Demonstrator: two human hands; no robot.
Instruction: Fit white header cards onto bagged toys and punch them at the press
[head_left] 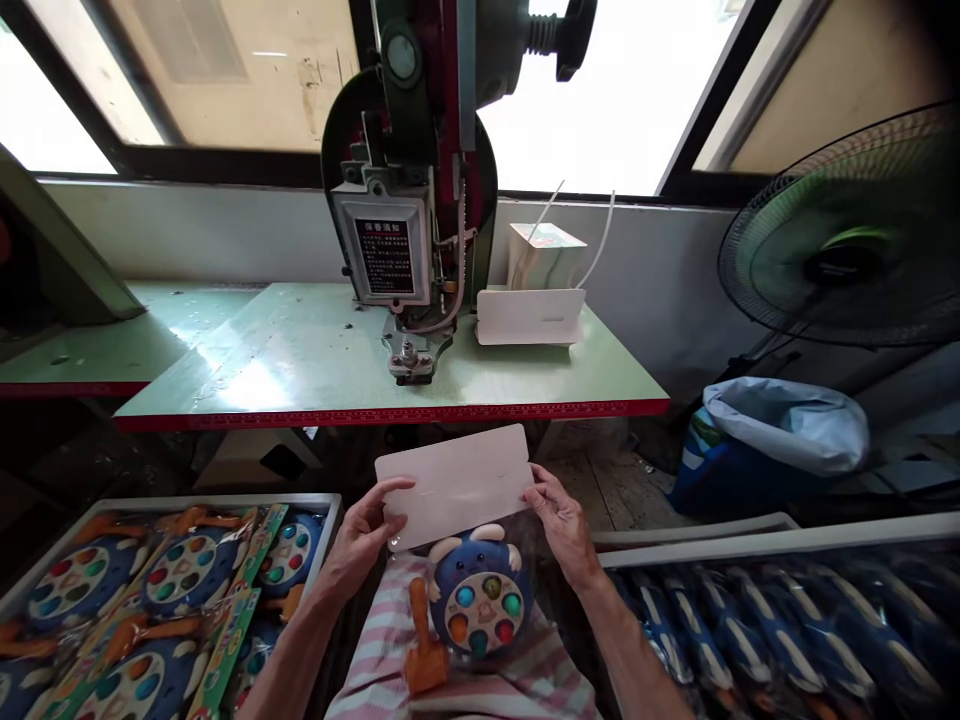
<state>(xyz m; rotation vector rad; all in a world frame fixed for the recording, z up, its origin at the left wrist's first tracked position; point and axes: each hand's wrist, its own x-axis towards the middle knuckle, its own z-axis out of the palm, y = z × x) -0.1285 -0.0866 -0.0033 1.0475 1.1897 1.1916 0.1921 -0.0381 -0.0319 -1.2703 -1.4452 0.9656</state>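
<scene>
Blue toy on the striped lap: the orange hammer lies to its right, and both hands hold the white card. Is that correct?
Not quite: in the head view, the orange hammer lies to the left of the blue toy, not the right. The toy is on the striped lap, and the left hand and right hand both hold the white card.

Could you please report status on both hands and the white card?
Left hand and right hand holding white card at opposite ends. Blue toy and orange hammer over lap, below card. Green table ahead, nothing seen blocking hands.
</scene>
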